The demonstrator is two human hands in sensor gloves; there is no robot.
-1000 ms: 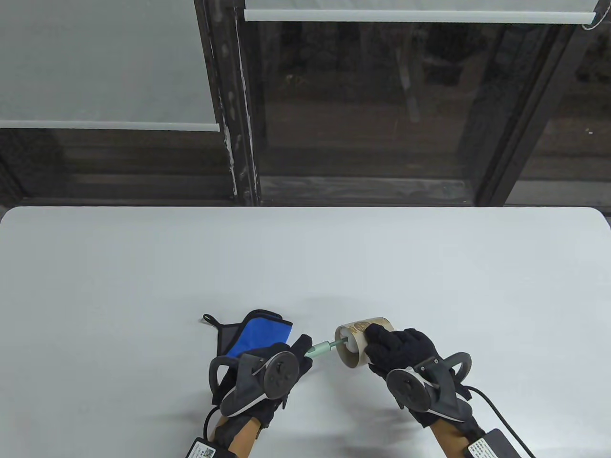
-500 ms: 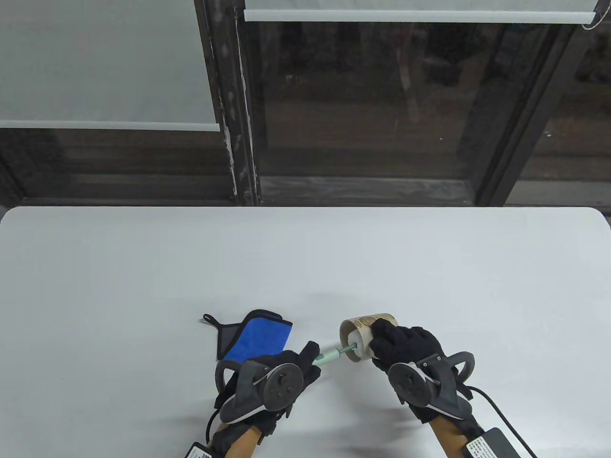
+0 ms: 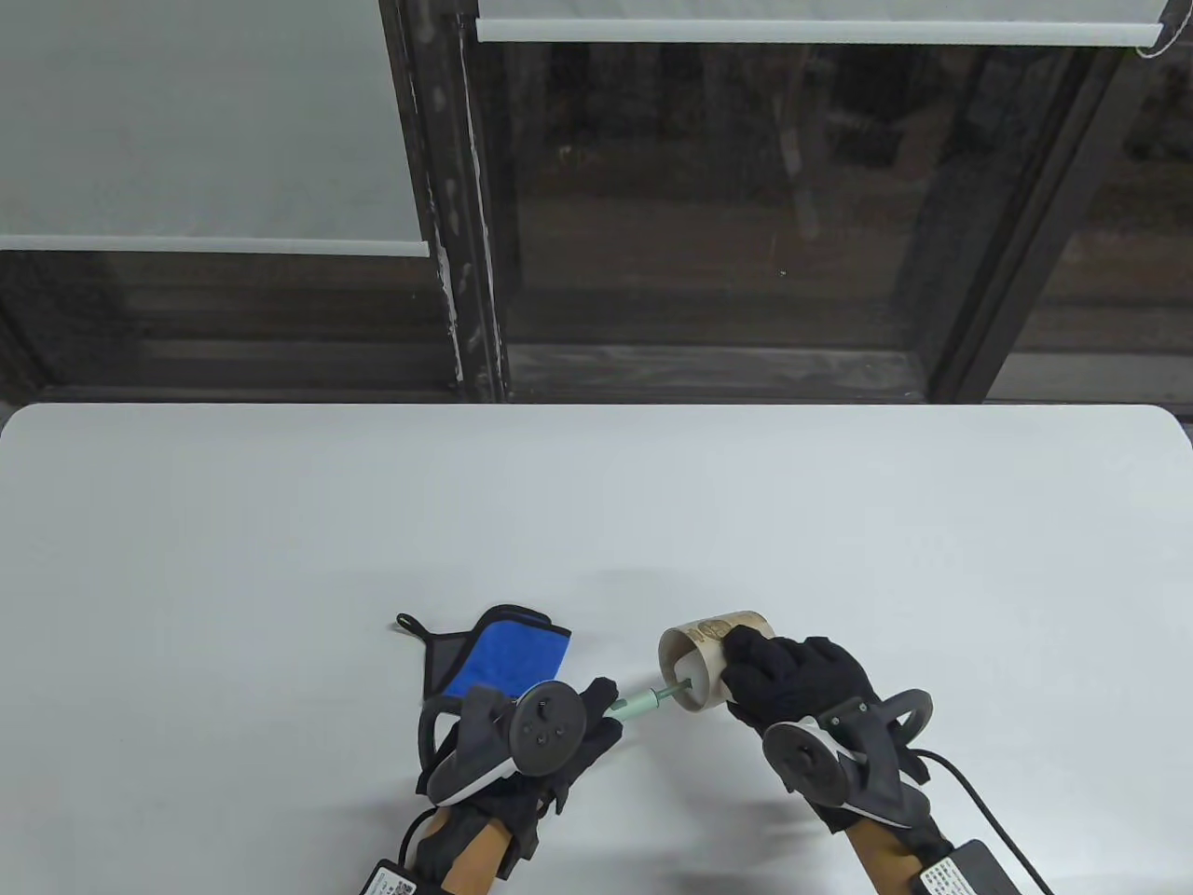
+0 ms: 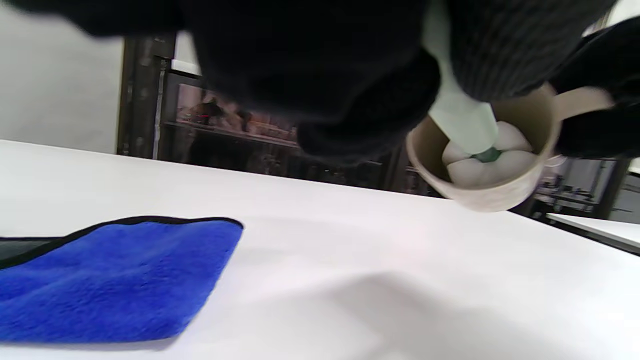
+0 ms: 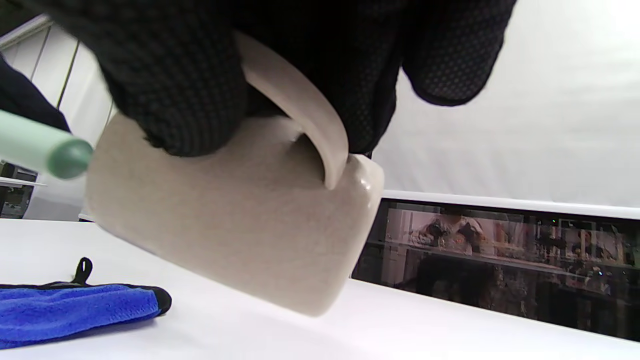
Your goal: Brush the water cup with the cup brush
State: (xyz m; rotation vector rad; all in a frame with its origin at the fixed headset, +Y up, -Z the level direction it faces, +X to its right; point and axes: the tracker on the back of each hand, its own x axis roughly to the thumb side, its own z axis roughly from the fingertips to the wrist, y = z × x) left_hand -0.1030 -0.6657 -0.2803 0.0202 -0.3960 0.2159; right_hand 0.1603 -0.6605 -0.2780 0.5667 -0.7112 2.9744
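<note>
Beige ceramic, the water cup [image 3: 701, 667] is tipped on its side above the table [image 3: 596, 522], mouth toward your left hand, lifted clear of the surface. Your right hand [image 3: 792, 685] grips it by the handle and body. The cup brush [image 3: 643, 701] has its white sponge head inside the cup, and your left hand [image 3: 536, 736] holds the pale green handle in a closed fist. Judging by this, brushing is underway; withdrawing the brush and setting both down remains. The blue cloth [image 3: 494, 657] lies just beyond your left hand.
</note>
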